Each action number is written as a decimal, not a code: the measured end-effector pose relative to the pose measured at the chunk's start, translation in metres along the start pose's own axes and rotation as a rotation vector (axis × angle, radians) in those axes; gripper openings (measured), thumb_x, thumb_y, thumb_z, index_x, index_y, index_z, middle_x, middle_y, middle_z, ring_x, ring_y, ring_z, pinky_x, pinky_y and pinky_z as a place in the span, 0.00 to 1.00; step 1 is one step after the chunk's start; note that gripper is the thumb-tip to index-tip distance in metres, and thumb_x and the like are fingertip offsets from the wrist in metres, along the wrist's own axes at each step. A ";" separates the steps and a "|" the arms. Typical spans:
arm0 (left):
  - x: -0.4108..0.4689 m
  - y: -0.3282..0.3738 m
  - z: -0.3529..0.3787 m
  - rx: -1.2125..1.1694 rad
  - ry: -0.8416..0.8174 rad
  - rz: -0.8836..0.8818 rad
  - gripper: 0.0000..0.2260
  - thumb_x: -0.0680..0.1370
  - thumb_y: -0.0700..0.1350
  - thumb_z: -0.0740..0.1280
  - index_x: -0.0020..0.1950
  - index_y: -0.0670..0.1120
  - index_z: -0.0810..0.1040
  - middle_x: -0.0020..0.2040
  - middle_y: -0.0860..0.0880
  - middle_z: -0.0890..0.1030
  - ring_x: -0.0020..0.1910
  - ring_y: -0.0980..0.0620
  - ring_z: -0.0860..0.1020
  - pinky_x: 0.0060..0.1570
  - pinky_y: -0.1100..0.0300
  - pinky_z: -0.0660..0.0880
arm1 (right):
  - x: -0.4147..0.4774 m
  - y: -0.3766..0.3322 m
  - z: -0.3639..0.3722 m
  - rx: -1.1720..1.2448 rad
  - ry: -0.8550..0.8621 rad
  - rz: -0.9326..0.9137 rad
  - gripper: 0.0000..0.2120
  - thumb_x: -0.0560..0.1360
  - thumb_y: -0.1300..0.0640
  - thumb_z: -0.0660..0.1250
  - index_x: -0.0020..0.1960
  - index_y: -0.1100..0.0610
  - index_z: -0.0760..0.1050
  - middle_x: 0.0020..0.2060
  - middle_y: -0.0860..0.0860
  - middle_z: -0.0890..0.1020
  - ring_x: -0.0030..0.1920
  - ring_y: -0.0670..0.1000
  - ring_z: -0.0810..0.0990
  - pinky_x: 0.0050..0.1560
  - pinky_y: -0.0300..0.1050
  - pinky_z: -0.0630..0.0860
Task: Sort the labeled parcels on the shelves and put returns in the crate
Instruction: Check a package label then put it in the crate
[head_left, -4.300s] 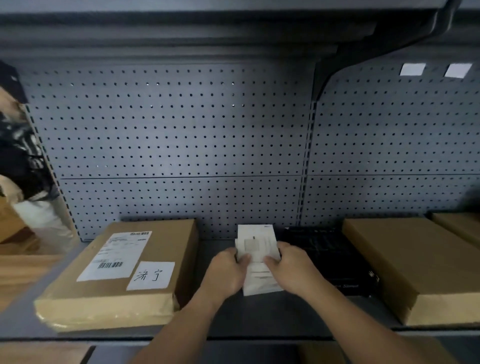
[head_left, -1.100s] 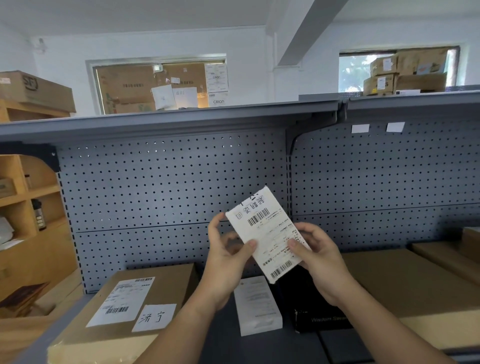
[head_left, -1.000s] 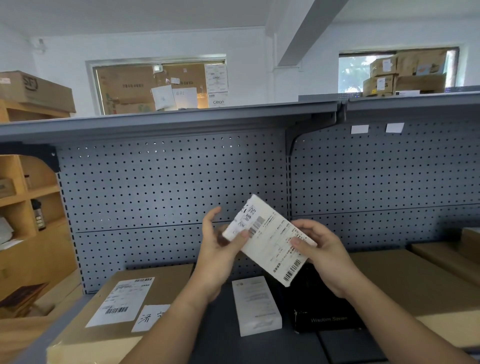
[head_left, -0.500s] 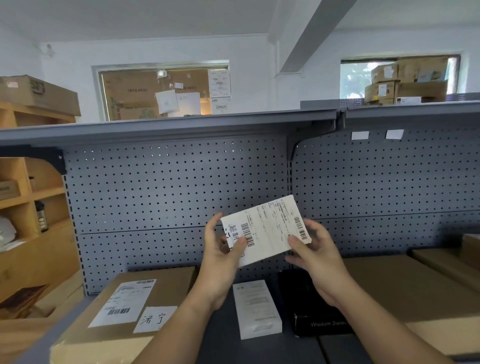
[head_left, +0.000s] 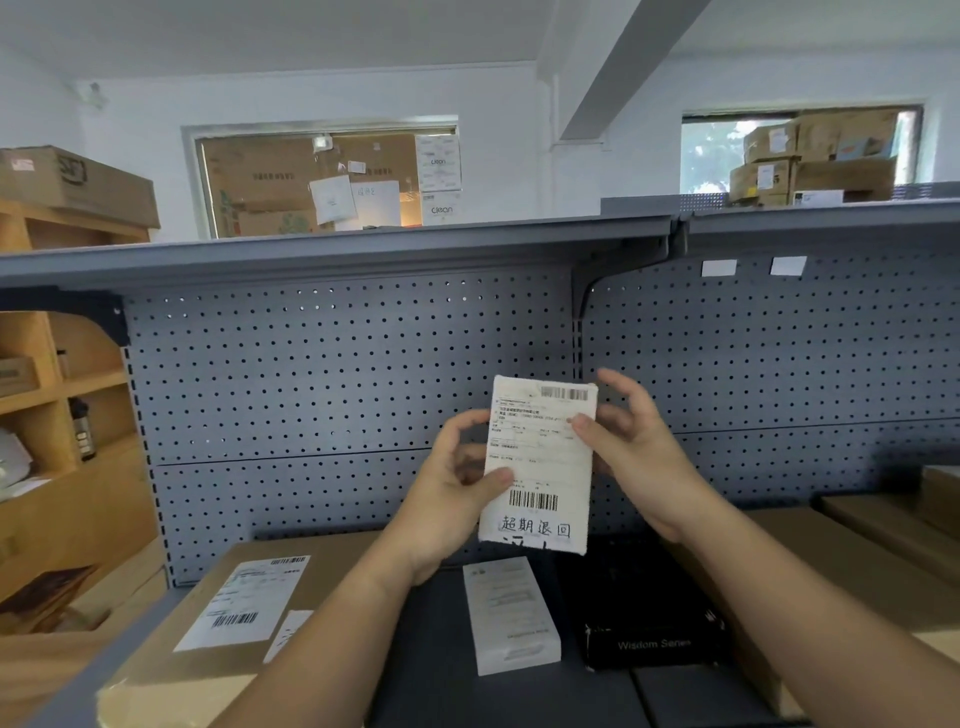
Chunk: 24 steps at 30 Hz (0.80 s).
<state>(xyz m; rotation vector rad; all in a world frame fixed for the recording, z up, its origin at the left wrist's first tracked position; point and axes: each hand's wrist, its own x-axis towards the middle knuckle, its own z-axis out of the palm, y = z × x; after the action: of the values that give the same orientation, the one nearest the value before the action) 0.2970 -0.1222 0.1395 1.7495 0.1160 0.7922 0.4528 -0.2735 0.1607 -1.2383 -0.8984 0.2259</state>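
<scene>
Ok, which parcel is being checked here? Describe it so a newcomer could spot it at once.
Find the grey pegboard shelf; before its middle, the left hand and right hand hold a small white parcel up in the air. Unlike the white box lying flat on the shelf below it, it stands upright and has handwritten characters under its lower barcode.

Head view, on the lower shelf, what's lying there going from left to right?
Labeled brown parcel → white box → black box → plain brown parcel. The held parcel is left out.
</scene>
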 end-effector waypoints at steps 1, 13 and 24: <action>0.000 -0.001 0.001 -0.034 0.037 0.006 0.23 0.81 0.35 0.69 0.68 0.58 0.70 0.54 0.50 0.85 0.57 0.50 0.83 0.53 0.54 0.82 | -0.002 0.002 0.001 0.024 0.010 0.002 0.30 0.78 0.56 0.72 0.75 0.41 0.64 0.62 0.49 0.83 0.59 0.48 0.84 0.64 0.54 0.79; -0.006 -0.004 0.012 -0.139 0.162 0.050 0.21 0.81 0.35 0.69 0.68 0.55 0.72 0.55 0.50 0.86 0.54 0.52 0.85 0.47 0.57 0.83 | -0.036 0.026 0.015 0.129 -0.006 0.069 0.21 0.81 0.65 0.67 0.71 0.52 0.72 0.55 0.51 0.87 0.55 0.54 0.87 0.51 0.52 0.84; -0.002 -0.004 0.016 -0.140 0.130 0.068 0.22 0.81 0.36 0.69 0.69 0.56 0.72 0.56 0.51 0.86 0.54 0.50 0.84 0.49 0.53 0.83 | -0.036 0.025 0.011 0.162 0.025 0.067 0.21 0.80 0.67 0.67 0.70 0.51 0.72 0.55 0.52 0.87 0.55 0.55 0.87 0.49 0.51 0.85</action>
<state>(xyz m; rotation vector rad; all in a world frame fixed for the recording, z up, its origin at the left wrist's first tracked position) 0.3059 -0.1349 0.1332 1.5771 0.0868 0.9413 0.4288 -0.2784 0.1222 -1.1187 -0.8018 0.3293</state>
